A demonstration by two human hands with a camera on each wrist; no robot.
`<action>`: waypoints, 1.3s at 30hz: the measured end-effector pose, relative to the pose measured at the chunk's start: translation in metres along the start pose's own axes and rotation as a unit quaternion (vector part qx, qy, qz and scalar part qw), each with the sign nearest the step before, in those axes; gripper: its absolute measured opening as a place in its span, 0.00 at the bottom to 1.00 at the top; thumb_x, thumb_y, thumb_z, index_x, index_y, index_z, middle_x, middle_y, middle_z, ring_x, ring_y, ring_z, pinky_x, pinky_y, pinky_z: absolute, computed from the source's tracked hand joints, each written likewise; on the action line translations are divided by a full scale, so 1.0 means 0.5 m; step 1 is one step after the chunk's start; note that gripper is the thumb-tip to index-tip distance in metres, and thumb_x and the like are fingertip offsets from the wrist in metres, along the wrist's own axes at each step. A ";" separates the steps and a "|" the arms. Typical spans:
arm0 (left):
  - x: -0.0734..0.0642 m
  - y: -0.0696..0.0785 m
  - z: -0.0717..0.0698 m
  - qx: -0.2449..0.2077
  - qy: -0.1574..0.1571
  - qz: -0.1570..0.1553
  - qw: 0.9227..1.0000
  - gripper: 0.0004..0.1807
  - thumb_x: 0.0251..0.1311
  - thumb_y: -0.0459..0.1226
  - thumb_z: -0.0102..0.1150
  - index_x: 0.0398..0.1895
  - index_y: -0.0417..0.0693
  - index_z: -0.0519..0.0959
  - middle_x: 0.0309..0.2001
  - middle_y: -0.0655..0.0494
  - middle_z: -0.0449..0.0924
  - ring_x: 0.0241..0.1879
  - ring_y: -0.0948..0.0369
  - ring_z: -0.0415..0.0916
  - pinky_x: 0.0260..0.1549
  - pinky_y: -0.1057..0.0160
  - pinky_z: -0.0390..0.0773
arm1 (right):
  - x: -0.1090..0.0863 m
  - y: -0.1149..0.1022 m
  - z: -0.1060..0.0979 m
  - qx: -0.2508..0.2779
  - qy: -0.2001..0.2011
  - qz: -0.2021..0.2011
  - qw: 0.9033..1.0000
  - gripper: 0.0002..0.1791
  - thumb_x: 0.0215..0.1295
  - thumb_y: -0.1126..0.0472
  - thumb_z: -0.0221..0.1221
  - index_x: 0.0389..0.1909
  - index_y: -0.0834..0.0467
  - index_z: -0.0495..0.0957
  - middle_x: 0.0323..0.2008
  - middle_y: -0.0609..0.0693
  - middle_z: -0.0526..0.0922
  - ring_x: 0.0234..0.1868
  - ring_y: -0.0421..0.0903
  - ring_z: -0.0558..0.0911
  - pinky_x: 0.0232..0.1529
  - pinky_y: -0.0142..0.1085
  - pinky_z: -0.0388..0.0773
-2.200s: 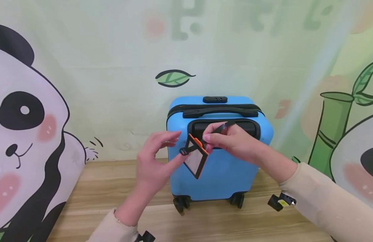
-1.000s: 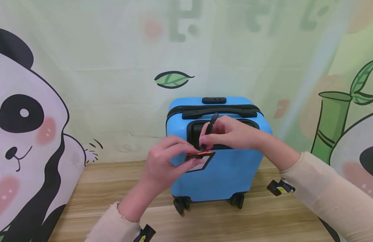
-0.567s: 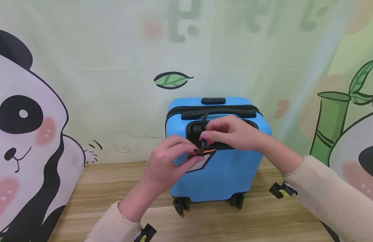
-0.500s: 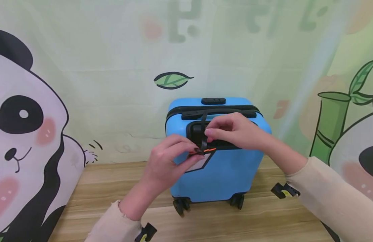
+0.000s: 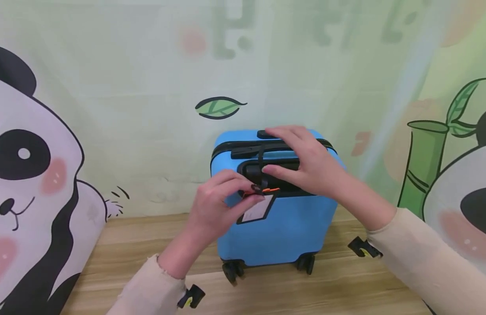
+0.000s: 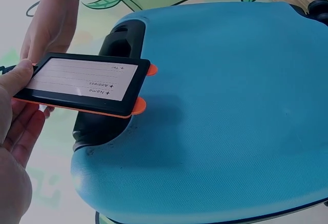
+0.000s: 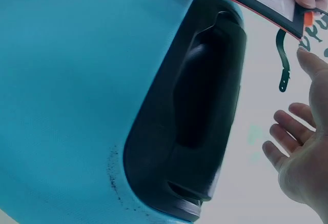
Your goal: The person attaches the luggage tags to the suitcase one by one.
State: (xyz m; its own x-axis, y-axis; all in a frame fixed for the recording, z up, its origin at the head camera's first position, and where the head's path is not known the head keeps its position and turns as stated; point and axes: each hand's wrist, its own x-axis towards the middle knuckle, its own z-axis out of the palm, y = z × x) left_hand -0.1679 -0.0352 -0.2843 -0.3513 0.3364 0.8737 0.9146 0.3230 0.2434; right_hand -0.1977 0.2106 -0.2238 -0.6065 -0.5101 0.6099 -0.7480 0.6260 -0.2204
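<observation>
A luggage tag (image 5: 258, 211) with a black frame, an orange edge and a white card hangs before the blue suitcase (image 5: 288, 238). My left hand (image 5: 215, 205) pinches the tag's top end between thumb and fingers. Printed lines, one reading Name, show on the card (image 6: 84, 79) in the left wrist view. From the tag a black strap (image 5: 261, 159) rises across the suitcase handle's front; its holed end (image 7: 283, 83) hangs loose in the right wrist view. My right hand (image 5: 314, 162), fingers spread and holding nothing, is just right of the strap.
The suitcase stands on a wood-patterned surface (image 5: 144, 253), with its black carry handle (image 5: 244, 152) and wheels (image 5: 304, 264) visible. Behind it hangs a pale green cloth backdrop (image 5: 148, 131) printed with pandas and bamboo.
My left hand has come to pinch the tag's top. My right hand, which pinched the strap half a second ago, has let go, spread its fingers and moved slightly up.
</observation>
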 end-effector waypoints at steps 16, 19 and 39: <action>0.012 -0.019 0.017 0.008 0.004 0.006 1.000 0.12 0.49 0.31 0.85 0.34 0.40 0.89 0.37 0.51 0.88 0.41 0.55 0.84 0.40 0.59 0.87 | 0.003 0.032 0.025 -0.016 -0.042 0.026 0.999 0.41 0.68 0.50 0.74 0.77 0.57 0.71 0.72 0.59 0.74 0.74 0.58 0.71 0.71 0.59 0.72; 0.014 -0.021 0.020 0.009 -0.001 0.004 1.000 0.12 0.50 0.32 0.85 0.34 0.41 0.89 0.36 0.51 0.88 0.41 0.55 0.84 0.42 0.58 0.87 | 0.002 0.038 0.026 -0.013 -0.047 0.036 0.998 0.40 0.68 0.50 0.74 0.76 0.58 0.71 0.73 0.59 0.74 0.75 0.59 0.70 0.72 0.59 0.71; 0.038 -0.041 0.046 0.023 -0.028 -0.020 0.999 0.11 0.54 0.34 0.83 0.36 0.42 0.89 0.37 0.52 0.87 0.41 0.55 0.83 0.42 0.58 0.86 | 0.010 0.079 0.026 0.005 -0.056 0.084 0.995 0.33 0.71 0.50 0.71 0.71 0.60 0.76 0.68 0.59 0.80 0.71 0.59 0.74 0.70 0.59 0.72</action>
State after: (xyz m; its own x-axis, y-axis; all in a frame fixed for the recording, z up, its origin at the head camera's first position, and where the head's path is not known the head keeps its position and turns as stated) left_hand -0.1977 -0.0151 -0.2821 -0.3992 0.3705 0.8387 0.8899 0.3770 0.2570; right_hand -0.2338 0.2253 -0.2392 -0.7497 -0.4615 0.4743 -0.6353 0.7027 -0.3203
